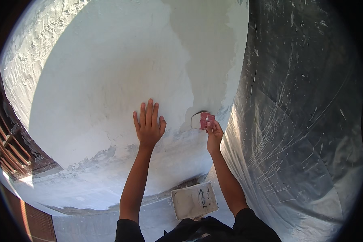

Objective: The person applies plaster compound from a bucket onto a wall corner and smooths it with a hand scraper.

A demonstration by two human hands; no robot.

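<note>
My left hand lies open against the pale plastered wall, its fingers stretched upward. To its right, my right hand grips a small red putty scraper between thumb and fingers. A whitish part shows at the scraper's left side, close against the wall; whether it is bare or coated I cannot tell. A darker grey, damp-looking patch runs down the wall above the scraper. Rougher, streaked plaster crosses the wall below both hands.
A rectangular tray of pale paste sits low between my forearms. Splattered plastic sheeting hangs along the right. A brown slatted grille is at the left, below a sunlit, rough-textured wall.
</note>
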